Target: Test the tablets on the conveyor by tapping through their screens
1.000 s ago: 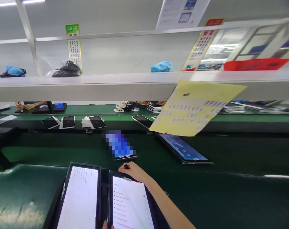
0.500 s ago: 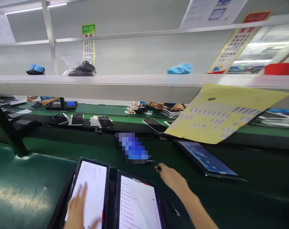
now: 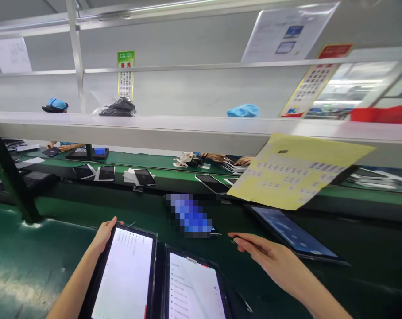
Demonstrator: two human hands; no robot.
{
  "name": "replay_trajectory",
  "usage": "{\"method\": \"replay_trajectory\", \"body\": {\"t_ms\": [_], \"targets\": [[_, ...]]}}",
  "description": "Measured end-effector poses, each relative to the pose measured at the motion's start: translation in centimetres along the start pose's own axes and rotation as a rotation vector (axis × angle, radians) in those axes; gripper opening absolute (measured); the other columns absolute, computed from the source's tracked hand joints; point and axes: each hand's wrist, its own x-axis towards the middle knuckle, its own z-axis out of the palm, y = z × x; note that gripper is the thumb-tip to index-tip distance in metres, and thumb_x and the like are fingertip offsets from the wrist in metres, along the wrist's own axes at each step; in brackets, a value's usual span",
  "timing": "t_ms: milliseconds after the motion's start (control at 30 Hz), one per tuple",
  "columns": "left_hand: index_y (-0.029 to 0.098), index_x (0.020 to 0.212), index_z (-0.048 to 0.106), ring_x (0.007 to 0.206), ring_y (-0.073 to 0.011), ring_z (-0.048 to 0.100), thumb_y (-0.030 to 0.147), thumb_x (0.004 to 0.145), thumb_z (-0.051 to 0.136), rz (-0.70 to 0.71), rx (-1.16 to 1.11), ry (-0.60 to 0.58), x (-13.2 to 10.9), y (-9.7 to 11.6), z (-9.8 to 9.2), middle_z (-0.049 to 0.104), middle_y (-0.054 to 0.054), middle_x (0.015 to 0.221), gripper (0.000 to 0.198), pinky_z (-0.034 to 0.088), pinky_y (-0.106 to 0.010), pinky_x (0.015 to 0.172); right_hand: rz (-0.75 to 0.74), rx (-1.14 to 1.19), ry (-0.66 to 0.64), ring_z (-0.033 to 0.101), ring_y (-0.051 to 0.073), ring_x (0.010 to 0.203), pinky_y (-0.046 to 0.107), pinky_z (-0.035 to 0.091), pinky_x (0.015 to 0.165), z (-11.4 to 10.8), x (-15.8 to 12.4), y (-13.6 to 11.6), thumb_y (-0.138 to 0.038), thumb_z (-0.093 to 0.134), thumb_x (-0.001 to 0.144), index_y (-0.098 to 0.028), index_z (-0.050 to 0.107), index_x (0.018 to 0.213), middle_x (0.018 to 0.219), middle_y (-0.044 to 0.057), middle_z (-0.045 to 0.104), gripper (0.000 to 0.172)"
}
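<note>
My left hand [image 3: 105, 235] grips the upper left corner of a tablet [image 3: 124, 270] with a lit white screen, its fingers curled over the top edge. Close beside it on the right lies a second lit tablet [image 3: 194, 288] showing a list of text lines. My right hand [image 3: 264, 257] is raised over the green bench, right of that tablet, thumb and fingers pinched on a small dark thing too small to name. Beyond the two tablets sits a device with a blurred-out blue screen [image 3: 191, 215]. A large tablet with a blue screen [image 3: 294, 230] lies just past my right hand.
A yellow printed sheet [image 3: 297, 173] hangs from the white shelf [image 3: 161, 133] over the bench. Several dark-screened devices, one a tablet [image 3: 144, 177], lie along the far strip. Co-workers' hands [image 3: 217, 157] work behind. A green post [image 3: 15, 186] stands at left.
My left hand has moved from over the left tablet's screen to its upper left corner and taken hold. My right hand has shifted slightly right and down. The whole view has tilted up a little.
</note>
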Motion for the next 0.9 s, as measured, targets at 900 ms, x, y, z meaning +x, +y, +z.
{"method": "replay_trajectory", "body": {"t_ms": [900], "targets": [[0.015, 0.076, 0.078, 0.079, -0.0247, 0.061, 0.066, 0.071, 0.062, 0.430, -0.107, 0.061, -10.7, 0.3, -1.6, 0.073, -0.012, 0.084, 0.053, 0.045, -0.032, 0.074, -0.631, -0.086, -0.469, 0.055, 0.017, 0.065, 0.027, 0.033, 0.055, 14.6, -4.5, -19.3, -0.022, 0.056, 0.091, -0.021, 0.070, 0.072, 0.072, 0.001, 0.057, 0.023]]}}
